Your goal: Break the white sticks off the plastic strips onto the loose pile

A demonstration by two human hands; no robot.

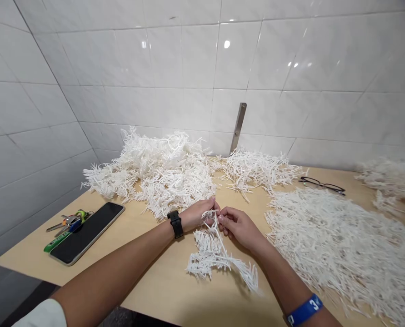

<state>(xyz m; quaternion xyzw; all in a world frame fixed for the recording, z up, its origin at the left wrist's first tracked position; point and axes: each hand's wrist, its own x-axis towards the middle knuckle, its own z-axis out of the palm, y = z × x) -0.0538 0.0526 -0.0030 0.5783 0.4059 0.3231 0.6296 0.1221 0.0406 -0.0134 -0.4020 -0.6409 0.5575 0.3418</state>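
Landmark: the phone (pixel 88 231), flat on the table (pixel 35 254). The white strand cluster (pixel 207 261) is to the right of the phone, its upper end raised between the hands and its lower branches spread nearer the table's front edge. The left hand (pixel 197 215) is partly closed, fingers curled around the upper end; finger contact on the far side is hidden. The right hand (pixel 239 227) is nearly closed, thumb and index fingertips pinching strands at the same end. Caution: crossed strands may knot or snap if the fingertips pull unevenly. The trailing branches may snag on the right forearm if it sweeps inward. Strands from the large pile (pixel 168 168), behind and right of the phone, may mix with the cluster because the left hand works just beside it. The wide pile (pixel 338 236), farthest right of the phone, may shift if the right forearm brushes it. Markings: the blue wristband (pixel 304 311), right of and nearer than the phone, bears white characters, one resembling a "J"; the remainder cannot be read. The green strap (pixel 57 241), beside the phone's left edge, carries illegible lettering. No brand is legible on the phone.
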